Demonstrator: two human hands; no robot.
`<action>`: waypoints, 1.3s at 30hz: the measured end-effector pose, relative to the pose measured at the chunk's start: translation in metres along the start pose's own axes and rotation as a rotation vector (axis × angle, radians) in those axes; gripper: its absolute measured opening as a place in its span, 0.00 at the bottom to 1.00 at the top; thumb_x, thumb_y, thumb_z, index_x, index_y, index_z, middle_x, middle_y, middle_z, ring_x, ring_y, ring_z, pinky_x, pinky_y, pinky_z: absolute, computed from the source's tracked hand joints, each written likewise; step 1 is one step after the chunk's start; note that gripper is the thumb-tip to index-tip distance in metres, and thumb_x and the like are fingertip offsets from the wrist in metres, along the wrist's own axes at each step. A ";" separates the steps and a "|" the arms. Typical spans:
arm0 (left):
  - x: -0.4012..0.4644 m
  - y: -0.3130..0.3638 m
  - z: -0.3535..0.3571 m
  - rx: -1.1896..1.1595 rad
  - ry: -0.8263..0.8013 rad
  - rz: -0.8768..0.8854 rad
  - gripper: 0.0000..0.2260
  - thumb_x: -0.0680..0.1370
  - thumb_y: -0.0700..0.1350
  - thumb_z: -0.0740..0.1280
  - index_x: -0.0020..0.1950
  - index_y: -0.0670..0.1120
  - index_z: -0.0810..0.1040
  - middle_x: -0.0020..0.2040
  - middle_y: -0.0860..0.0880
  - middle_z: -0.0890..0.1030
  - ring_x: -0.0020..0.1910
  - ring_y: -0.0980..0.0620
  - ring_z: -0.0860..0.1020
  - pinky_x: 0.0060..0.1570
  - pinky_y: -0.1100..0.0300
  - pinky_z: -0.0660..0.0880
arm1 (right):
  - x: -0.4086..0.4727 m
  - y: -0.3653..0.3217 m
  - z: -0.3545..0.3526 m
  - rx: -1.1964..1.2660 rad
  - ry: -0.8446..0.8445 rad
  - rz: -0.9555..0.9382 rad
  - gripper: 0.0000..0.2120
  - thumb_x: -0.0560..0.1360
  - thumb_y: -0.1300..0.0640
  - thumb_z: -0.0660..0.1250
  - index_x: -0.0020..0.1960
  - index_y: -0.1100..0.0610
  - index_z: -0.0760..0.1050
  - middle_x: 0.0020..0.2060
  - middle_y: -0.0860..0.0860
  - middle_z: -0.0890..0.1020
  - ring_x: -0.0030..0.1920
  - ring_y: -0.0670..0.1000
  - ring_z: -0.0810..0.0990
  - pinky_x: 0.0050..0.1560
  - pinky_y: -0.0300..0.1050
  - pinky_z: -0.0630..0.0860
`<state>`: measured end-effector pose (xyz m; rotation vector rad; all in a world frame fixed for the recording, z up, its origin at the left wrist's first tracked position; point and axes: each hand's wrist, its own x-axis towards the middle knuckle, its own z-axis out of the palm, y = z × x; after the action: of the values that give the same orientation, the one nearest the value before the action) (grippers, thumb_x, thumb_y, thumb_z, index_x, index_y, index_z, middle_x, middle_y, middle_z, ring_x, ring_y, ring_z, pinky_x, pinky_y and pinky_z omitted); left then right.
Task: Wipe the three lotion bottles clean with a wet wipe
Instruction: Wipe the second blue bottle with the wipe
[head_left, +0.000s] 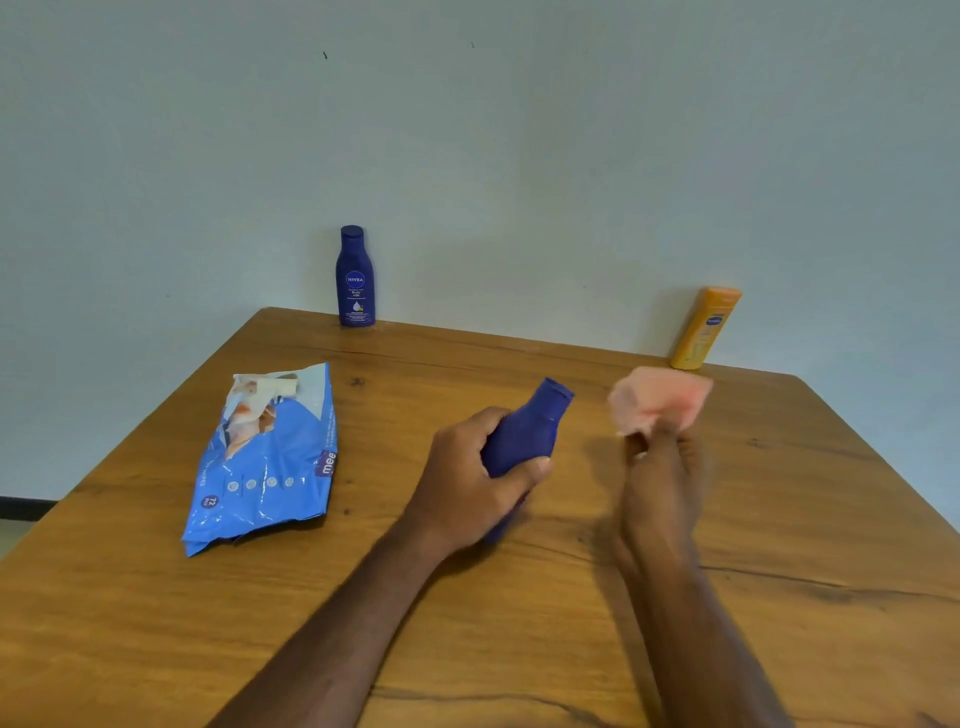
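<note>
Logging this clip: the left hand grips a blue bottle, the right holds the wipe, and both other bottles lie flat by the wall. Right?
Not quite. The head view shows the other blue bottle and the orange bottle standing upright by the wall. The left hand does grip a blue bottle; the right hand holds the wipe.

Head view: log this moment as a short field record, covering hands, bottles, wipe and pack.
left hand: left hand grips the blue bottle in hand, tilted, cap pointing away
right hand: right hand pinches the pink wipe, blurred, apart from that bottle
standing bottles: dark blue bottle and orange bottle, upright at the table's far edge
wipes pack: wipes pack, lying flat, left of the hands
</note>
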<state>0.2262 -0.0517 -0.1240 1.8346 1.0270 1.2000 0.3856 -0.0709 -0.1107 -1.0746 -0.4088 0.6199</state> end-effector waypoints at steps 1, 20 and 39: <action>-0.001 0.001 -0.001 -0.197 -0.054 -0.084 0.13 0.71 0.51 0.76 0.46 0.44 0.79 0.37 0.47 0.79 0.33 0.50 0.76 0.34 0.56 0.74 | -0.003 0.004 0.001 0.030 -0.046 0.141 0.12 0.85 0.55 0.60 0.47 0.55 0.79 0.41 0.51 0.83 0.39 0.48 0.79 0.39 0.45 0.77; 0.004 0.006 -0.022 -0.828 -0.243 -0.557 0.15 0.74 0.52 0.74 0.47 0.40 0.80 0.34 0.43 0.77 0.29 0.50 0.75 0.26 0.60 0.76 | -0.041 0.002 0.015 0.278 -0.448 0.509 0.17 0.83 0.57 0.60 0.66 0.67 0.73 0.52 0.64 0.80 0.49 0.56 0.80 0.54 0.53 0.77; 0.002 -0.002 -0.015 -1.239 -0.041 -0.695 0.20 0.84 0.50 0.62 0.69 0.36 0.75 0.60 0.37 0.79 0.58 0.42 0.80 0.62 0.47 0.78 | -0.046 0.018 0.009 -0.868 -1.002 -0.529 0.25 0.83 0.61 0.60 0.77 0.46 0.65 0.77 0.42 0.65 0.79 0.40 0.56 0.80 0.51 0.57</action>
<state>0.2123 -0.0468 -0.1202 0.4657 0.5453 0.9590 0.3400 -0.0881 -0.1239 -1.3134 -1.8985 0.4574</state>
